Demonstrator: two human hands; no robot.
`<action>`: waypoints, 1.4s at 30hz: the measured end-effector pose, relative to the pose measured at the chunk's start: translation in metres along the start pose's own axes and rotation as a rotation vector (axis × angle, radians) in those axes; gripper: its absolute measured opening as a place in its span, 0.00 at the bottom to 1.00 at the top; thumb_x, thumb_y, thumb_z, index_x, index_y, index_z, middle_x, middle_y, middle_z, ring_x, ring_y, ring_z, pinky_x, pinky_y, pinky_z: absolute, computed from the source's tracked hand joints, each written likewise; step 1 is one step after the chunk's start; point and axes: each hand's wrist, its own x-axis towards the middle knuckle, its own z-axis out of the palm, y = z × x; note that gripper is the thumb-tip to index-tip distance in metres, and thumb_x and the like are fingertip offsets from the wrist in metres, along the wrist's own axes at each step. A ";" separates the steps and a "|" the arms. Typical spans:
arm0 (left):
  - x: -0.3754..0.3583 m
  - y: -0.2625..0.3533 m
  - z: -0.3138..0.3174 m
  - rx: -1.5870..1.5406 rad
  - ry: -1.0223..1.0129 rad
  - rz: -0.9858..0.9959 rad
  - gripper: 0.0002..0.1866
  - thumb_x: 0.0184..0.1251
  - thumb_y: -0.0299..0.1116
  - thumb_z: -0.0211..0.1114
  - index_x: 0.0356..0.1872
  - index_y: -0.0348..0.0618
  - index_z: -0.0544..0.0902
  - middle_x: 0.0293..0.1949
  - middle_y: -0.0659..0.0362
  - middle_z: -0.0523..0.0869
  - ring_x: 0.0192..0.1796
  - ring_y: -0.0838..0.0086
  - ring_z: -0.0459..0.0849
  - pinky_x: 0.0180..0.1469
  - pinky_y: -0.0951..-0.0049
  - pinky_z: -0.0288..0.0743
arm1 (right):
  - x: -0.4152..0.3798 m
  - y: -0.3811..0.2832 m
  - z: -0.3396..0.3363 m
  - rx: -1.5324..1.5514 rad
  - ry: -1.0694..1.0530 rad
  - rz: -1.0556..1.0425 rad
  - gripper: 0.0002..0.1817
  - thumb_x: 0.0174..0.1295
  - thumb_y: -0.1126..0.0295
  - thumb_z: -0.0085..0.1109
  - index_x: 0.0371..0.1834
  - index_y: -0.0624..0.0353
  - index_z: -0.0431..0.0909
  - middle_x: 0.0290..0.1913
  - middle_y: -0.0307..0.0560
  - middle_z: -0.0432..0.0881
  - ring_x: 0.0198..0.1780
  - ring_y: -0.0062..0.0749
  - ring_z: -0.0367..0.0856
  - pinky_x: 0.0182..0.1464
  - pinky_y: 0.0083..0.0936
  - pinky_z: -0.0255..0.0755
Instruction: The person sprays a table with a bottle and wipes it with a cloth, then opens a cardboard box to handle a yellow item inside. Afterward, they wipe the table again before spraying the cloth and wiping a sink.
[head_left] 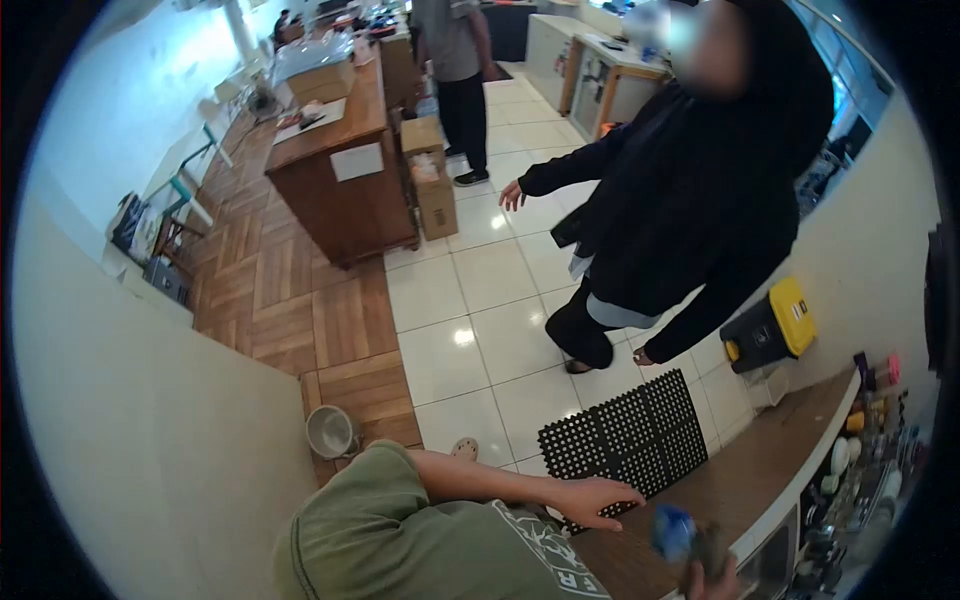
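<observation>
The right hand (712, 582), cut off by the lower border of the view, has its fingers curled around a blurred blue-and-grey-brown object (674, 532). The object's blue part looks rounded and slightly shiny, the other part dull and darker; its exact shape and material cannot be told. It shows beside the near end of the worktop's (822, 442) long pale edge, but whether it touches is unclear. The left hand (597, 500) is open, palm down, with fingers loosely extended and nothing visible in its grasp.

Beside that pale edge runs a smooth brown surface (765, 468), and inside the edge is a grey, metallic-looking rectangular area (775, 562). Small jars, bottles and lids crowd the worktop's far side, among them a bright pink item (888, 371).

Beyond the left hand, a black mat (630, 432) pierced with round holes lies on glossy cream tiles (430, 290). Further out are a person in loose black clothing (690, 200), a dark bin with a yellow lid (775, 325) and a round grey bucket (332, 432) on patterned wooden flooring (345, 325).
</observation>
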 end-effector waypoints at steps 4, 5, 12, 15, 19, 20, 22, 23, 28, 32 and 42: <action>-0.078 0.023 -0.060 0.333 0.516 -0.083 0.37 0.63 0.46 0.68 0.68 0.37 0.66 0.68 0.43 0.67 0.72 0.51 0.63 0.72 0.53 0.59 | 0.091 -0.137 0.139 -0.095 -0.091 -0.487 0.25 0.48 0.65 0.76 0.47 0.65 0.78 0.40 0.59 0.84 0.43 0.51 0.84 0.46 0.37 0.76; -0.098 0.028 -0.075 0.403 0.651 -0.182 0.38 0.61 0.47 0.70 0.68 0.37 0.67 0.67 0.44 0.69 0.72 0.51 0.63 0.72 0.53 0.59 | 0.099 -0.167 0.167 -0.108 -0.137 -0.585 0.23 0.48 0.64 0.76 0.43 0.67 0.79 0.39 0.59 0.84 0.42 0.55 0.84 0.45 0.37 0.77; -0.188 0.024 -0.117 0.685 0.990 -0.468 0.32 0.46 0.46 0.76 0.52 0.41 0.80 0.51 0.51 0.81 0.58 0.54 0.78 0.65 0.53 0.67 | 0.116 -0.281 0.268 0.045 -0.600 -0.790 0.31 0.49 0.60 0.77 0.51 0.68 0.75 0.41 0.62 0.83 0.43 0.54 0.84 0.48 0.40 0.77; -0.189 0.010 -0.131 0.342 1.395 -0.370 0.24 0.37 0.33 0.74 0.41 0.39 0.80 0.41 0.48 0.84 0.47 0.47 0.81 0.53 0.51 0.74 | 0.132 -0.312 0.279 0.023 -0.710 -0.943 0.40 0.48 0.60 0.78 0.62 0.66 0.68 0.51 0.66 0.79 0.52 0.56 0.81 0.55 0.41 0.76; -0.191 -0.013 -0.166 0.664 1.240 -0.551 0.21 0.38 0.35 0.73 0.38 0.40 0.82 0.34 0.47 0.85 0.38 0.46 0.83 0.44 0.52 0.77 | 0.171 -0.339 0.274 -0.092 -0.848 -1.238 0.50 0.47 0.65 0.78 0.73 0.57 0.58 0.65 0.71 0.66 0.64 0.61 0.73 0.65 0.44 0.71; -0.186 -0.011 -0.172 0.697 1.226 -0.628 0.20 0.39 0.36 0.73 0.37 0.41 0.83 0.33 0.47 0.85 0.36 0.46 0.83 0.42 0.52 0.78 | 0.184 -0.336 0.276 -0.080 -0.862 -1.238 0.49 0.46 0.73 0.75 0.75 0.47 0.60 0.68 0.68 0.63 0.65 0.61 0.72 0.64 0.44 0.72; -0.183 -0.018 -0.186 0.735 1.178 -0.703 0.17 0.43 0.38 0.73 0.36 0.43 0.84 0.32 0.47 0.86 0.36 0.47 0.84 0.40 0.52 0.78 | 0.213 -0.333 0.283 -0.080 -0.898 -1.283 0.48 0.45 0.78 0.73 0.74 0.46 0.64 0.67 0.66 0.65 0.64 0.60 0.73 0.62 0.42 0.74; -0.181 -0.019 -0.193 0.712 1.165 -0.719 0.16 0.44 0.38 0.73 0.35 0.43 0.84 0.33 0.47 0.86 0.37 0.47 0.84 0.40 0.52 0.78 | 0.227 -0.333 0.289 -0.076 -0.912 -1.303 0.47 0.44 0.80 0.72 0.73 0.45 0.66 0.67 0.66 0.67 0.63 0.60 0.74 0.62 0.41 0.75; -0.188 -0.028 -0.211 0.641 1.106 -0.780 0.16 0.47 0.38 0.72 0.37 0.44 0.85 0.36 0.48 0.87 0.41 0.46 0.85 0.42 0.52 0.78 | 0.273 -0.334 0.331 0.191 -0.959 -1.327 0.41 0.47 0.81 0.63 0.70 0.43 0.71 0.66 0.65 0.69 0.57 0.55 0.78 0.57 0.37 0.75; -0.207 -0.011 -0.215 0.403 1.155 -0.870 0.20 0.46 0.36 0.72 0.44 0.44 0.84 0.39 0.47 0.87 0.43 0.48 0.85 0.47 0.56 0.79 | 0.295 -0.351 0.360 0.506 -1.020 -0.858 0.16 0.66 0.73 0.58 0.57 0.60 0.77 0.56 0.54 0.76 0.51 0.40 0.80 0.54 0.33 0.76; -0.303 0.017 -0.245 -0.011 1.642 -0.614 0.20 0.56 0.25 0.69 0.53 0.39 0.83 0.41 0.60 0.87 0.42 0.79 0.82 0.48 0.75 0.76 | 0.276 -0.410 0.506 0.742 -1.142 -0.074 0.16 0.72 0.60 0.56 0.51 0.63 0.75 0.39 0.40 0.78 0.40 0.23 0.76 0.41 0.24 0.74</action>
